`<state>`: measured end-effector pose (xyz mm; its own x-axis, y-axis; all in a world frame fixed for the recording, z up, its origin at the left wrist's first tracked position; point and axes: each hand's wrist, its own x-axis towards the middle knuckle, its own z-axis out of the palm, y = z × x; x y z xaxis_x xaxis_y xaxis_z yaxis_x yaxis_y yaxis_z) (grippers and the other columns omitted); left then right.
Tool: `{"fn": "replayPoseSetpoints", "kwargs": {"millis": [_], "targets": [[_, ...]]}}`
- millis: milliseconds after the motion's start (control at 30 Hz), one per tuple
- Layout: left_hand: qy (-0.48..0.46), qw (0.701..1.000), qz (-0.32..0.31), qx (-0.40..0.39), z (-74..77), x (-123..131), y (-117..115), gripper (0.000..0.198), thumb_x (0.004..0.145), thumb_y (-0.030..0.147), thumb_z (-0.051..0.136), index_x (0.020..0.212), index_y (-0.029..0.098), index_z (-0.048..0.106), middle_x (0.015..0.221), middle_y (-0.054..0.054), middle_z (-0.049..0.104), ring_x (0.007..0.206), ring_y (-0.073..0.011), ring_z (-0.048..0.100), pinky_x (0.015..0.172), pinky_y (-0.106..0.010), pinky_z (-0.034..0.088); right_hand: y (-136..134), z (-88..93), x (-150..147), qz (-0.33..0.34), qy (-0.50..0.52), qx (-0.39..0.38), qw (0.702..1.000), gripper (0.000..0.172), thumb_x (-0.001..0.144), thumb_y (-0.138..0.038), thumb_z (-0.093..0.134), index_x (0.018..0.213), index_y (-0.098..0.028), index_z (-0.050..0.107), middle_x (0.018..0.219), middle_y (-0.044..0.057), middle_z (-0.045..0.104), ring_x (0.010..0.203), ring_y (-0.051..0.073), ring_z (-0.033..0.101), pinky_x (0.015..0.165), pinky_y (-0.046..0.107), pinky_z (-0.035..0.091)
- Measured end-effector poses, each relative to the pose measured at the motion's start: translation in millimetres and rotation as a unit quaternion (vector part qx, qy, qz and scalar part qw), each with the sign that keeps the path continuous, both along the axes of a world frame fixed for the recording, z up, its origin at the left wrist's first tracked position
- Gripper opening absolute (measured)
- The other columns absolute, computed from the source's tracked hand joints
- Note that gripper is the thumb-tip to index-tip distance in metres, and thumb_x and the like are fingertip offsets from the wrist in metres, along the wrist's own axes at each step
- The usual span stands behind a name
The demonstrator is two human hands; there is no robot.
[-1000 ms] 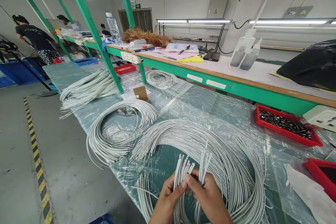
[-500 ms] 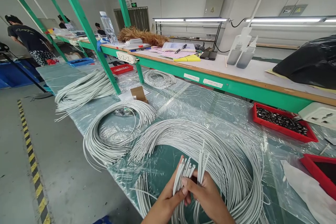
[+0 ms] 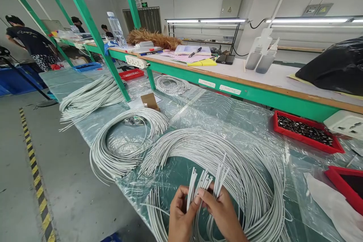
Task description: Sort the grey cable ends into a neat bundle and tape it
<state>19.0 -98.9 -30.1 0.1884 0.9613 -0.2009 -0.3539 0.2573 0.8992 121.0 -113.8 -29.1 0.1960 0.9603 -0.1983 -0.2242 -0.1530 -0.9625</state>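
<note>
My left hand (image 3: 183, 210) is closed round a few white cables, their ends poking up past the thumb. Beside it, my right hand (image 3: 222, 211) grips more white cables (image 3: 221, 176), split into clusters, with its thumb pressed on the middle cluster (image 3: 203, 181). The two thumbs nearly meet. Just beyond the hands, a large coil of white cables (image 3: 227, 155) curves over the plastic-covered table. A smaller cable coil (image 3: 104, 151) lies to its left. Close to my left wrist, a bunch of cable ends (image 3: 155, 208) rests at the table edge.
A red tray (image 3: 337, 145) of small dark parts and another red tray (image 3: 334, 181) stand at right. A green-framed shelf (image 3: 198, 81) crosses behind, carrying bottles, papers and a black bag (image 3: 334, 68). More cables (image 3: 90, 96) lie far left, near a green post (image 3: 93, 26). Several people are farther back.
My left hand has shifted and curled its fingers, and a few cables now stand apart from the middle cluster. My right hand keeps its grip nearly in place.
</note>
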Motion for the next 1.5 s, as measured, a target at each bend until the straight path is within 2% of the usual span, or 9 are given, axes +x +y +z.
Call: {"fn": "replayPoseSetpoints", "kwargs": {"millis": [300, 400, 533, 733, 933, 1133, 1300, 1433, 1500], "targets": [[0.060, 0.997, 0.034, -0.031, -1.1, -3.1, 2.3, 0.023, 0.065, 0.041, 0.069, 0.069, 0.019, 0.067, 0.064, 0.000, 0.057, 0.069, -0.0189, 0.053, 0.068, -0.027, 0.043, -1.8, -18.6, 3.4, -0.006, -0.003, -0.044, 0.999, 0.040, 0.069, -0.053, 0.062, 0.075, -0.015, 0.053, 0.052, -0.009, 0.032, 0.044, 0.005, 0.028, 0.041, 0.020, 0.024], [0.041, 0.993, 0.083, -0.068, 0.4, -3.9, 3.8, 0.026, 0.058, 0.041, 0.073, 0.072, 0.019, 0.071, 0.071, -0.002, 0.062, 0.078, -0.0221, 0.057, 0.076, -0.030, 0.044, -1.8, -8.0, 3.7, 0.028, -0.041, -0.015, 0.999, 0.037, 0.072, -0.051, 0.059, 0.074, -0.015, 0.055, 0.052, -0.008, 0.032, 0.045, 0.007, 0.029, 0.043, 0.021, 0.027], [-0.014, 0.987, 0.082, -0.141, 1.4, -4.6, 5.5, 0.026, 0.052, 0.037, 0.077, 0.069, 0.018, 0.073, 0.080, -0.005, 0.069, 0.094, -0.0277, 0.058, 0.084, -0.032, 0.044, -0.2, 13.8, 1.2, 0.058, -0.093, 0.035, 0.993, 0.032, 0.074, -0.046, 0.057, 0.073, -0.015, 0.059, 0.057, -0.002, 0.045, 0.054, 0.011, 0.037, 0.053, 0.025, 0.034], [-0.069, 0.981, 0.072, -0.168, -1.3, -5.4, 6.7, 0.017, 0.054, 0.028, 0.076, 0.069, 0.020, 0.075, 0.080, -0.004, 0.071, 0.098, -0.0299, 0.059, 0.086, -0.034, 0.045, 0.2, 11.4, -6.1, 0.067, -0.187, -0.009, 0.980, 0.030, 0.074, -0.041, 0.054, 0.061, -0.014, 0.055, 0.052, -0.006, 0.027, 0.050, 0.008, 0.024, 0.046, 0.023, 0.022], [-0.042, 0.985, 0.075, -0.150, 0.0, -2.6, 4.5, 0.022, 0.053, 0.034, 0.076, 0.066, 0.017, 0.074, 0.085, -0.008, 0.072, 0.100, -0.0339, 0.058, 0.084, -0.038, 0.046, -0.4, 2.5, -13.0, 0.017, -0.153, 0.019, 0.988, 0.034, 0.072, -0.046, 0.058, 0.063, -0.014, 0.063, 0.050, -0.001, 0.049, 0.049, 0.012, 0.039, 0.048, 0.022, 0.035], [-0.021, 0.985, 0.074, -0.155, 1.9, -10.2, 6.7, 0.029, 0.050, 0.039, 0.079, 0.069, 0.018, 0.075, 0.081, -0.007, 0.072, 0.093, -0.0294, 0.061, 0.082, -0.033, 0.046, 1.5, 5.8, -9.5, -0.014, -0.117, 0.028, 0.993, 0.030, 0.073, -0.042, 0.059, 0.072, -0.013, 0.066, 0.060, 0.003, 0.060, 0.059, 0.017, 0.052, 0.061, 0.027, 0.043], [0.044, 0.998, -0.021, -0.028, 5.1, -12.4, 3.6, 0.030, 0.062, 0.044, 0.070, 0.077, 0.019, 0.075, 0.091, -0.009, 0.072, 0.104, -0.0341, 0.055, 0.096, -0.042, 0.036, 2.1, 6.0, -6.0, 0.005, -0.087, 0.047, 0.995, 0.031, 0.073, -0.044, 0.059, 0.070, -0.014, 0.063, 0.064, 0.004, 0.061, 0.060, 0.016, 0.052, 0.060, 0.026, 0.043], [0.107, 0.992, -0.050, -0.049, -3.2, -17.4, -4.4, 0.038, 0.061, 0.049, 0.068, 0.089, 0.023, 0.073, 0.102, -0.008, 0.069, 0.115, -0.0348, 0.046, 0.103, -0.044, 0.027, 0.4, -0.7, -3.3, 0.013, -0.021, 0.004, 1.000, 0.035, 0.069, -0.048, 0.063, 0.064, -0.015, 0.055, 0.053, -0.003, 0.048, 0.048, 0.010, 0.042, 0.047, 0.022, 0.037], [0.107, 0.990, -0.083, -0.049, -7.4, -20.9, -6.1, 0.042, 0.060, 0.049, 0.069, 0.093, 0.023, 0.072, 0.102, -0.008, 0.068, 0.113, -0.0346, 0.047, 0.099, -0.043, 0.032, -0.9, -2.9, -2.7, 0.041, 0.020, -0.014, 0.999, 0.038, 0.067, -0.051, 0.064, 0.063, -0.015, 0.052, 0.049, -0.006, 0.042, 0.043, 0.008, 0.038, 0.042, 0.021, 0.034]]}}
